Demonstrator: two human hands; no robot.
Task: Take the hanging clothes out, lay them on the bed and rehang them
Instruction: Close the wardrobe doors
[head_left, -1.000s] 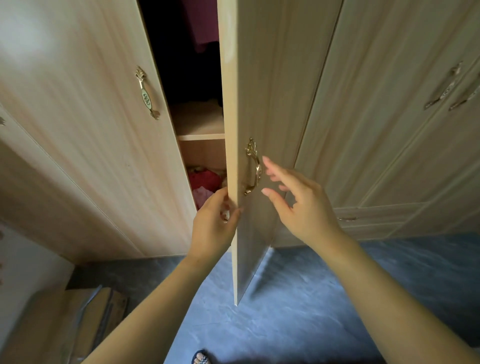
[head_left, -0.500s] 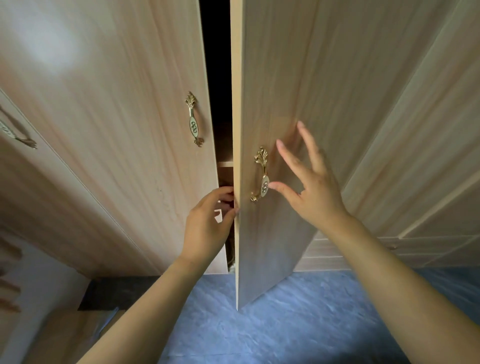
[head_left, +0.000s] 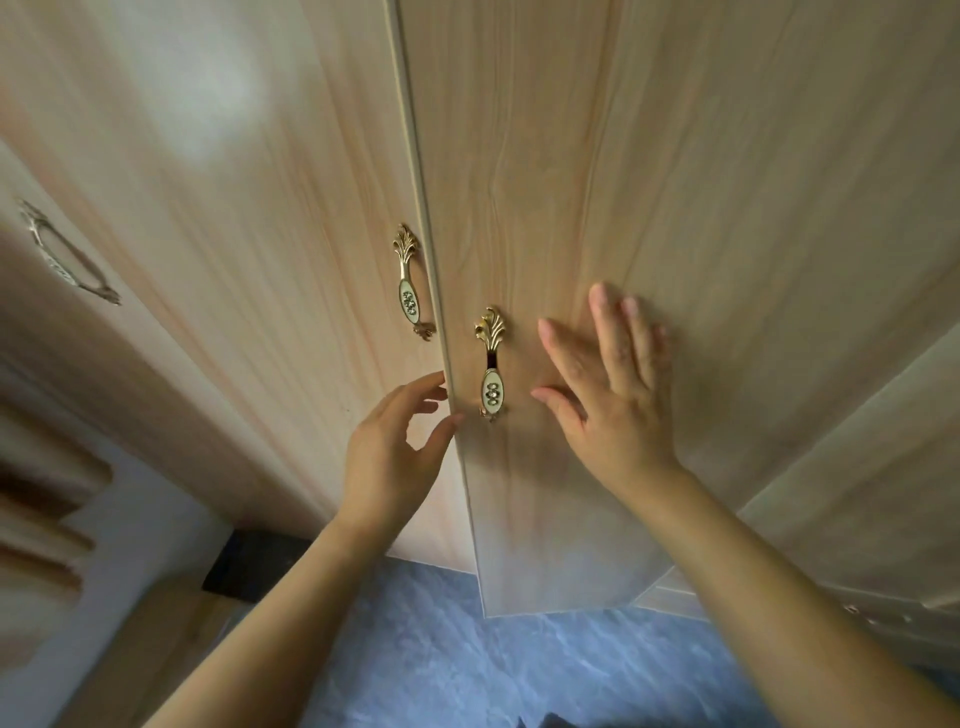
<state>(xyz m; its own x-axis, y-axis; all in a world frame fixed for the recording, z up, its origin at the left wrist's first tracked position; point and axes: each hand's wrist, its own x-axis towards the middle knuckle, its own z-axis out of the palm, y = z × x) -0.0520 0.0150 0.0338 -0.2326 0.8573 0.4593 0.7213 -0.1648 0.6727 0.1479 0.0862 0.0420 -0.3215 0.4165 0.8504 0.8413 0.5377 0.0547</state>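
Note:
Two light wood wardrobe doors fill the view. The right door (head_left: 623, 156) stands nearly closed against the left door (head_left: 234, 208), so no clothes are visible inside. My right hand (head_left: 608, 395) lies flat, fingers spread, on the right door just right of its gold handle (head_left: 491, 364). My left hand (head_left: 395, 447) is open at that door's left edge, fingertips touching the edge and holding nothing. The left door carries a matching gold handle (head_left: 413, 283).
Another wardrobe door with a gold handle (head_left: 65, 254) stands at the far left. More wardrobe panels (head_left: 857, 467) run to the right. Blue-grey marbled floor (head_left: 467, 665) lies below, with a white wall (head_left: 130, 519) and a tan cardboard-like object (head_left: 156, 649) at lower left.
The right door has swung from half open to nearly closed, hiding the shelves and clothes. My right hand moved from near the handle to flat on the door; my left hand loosened at the edge.

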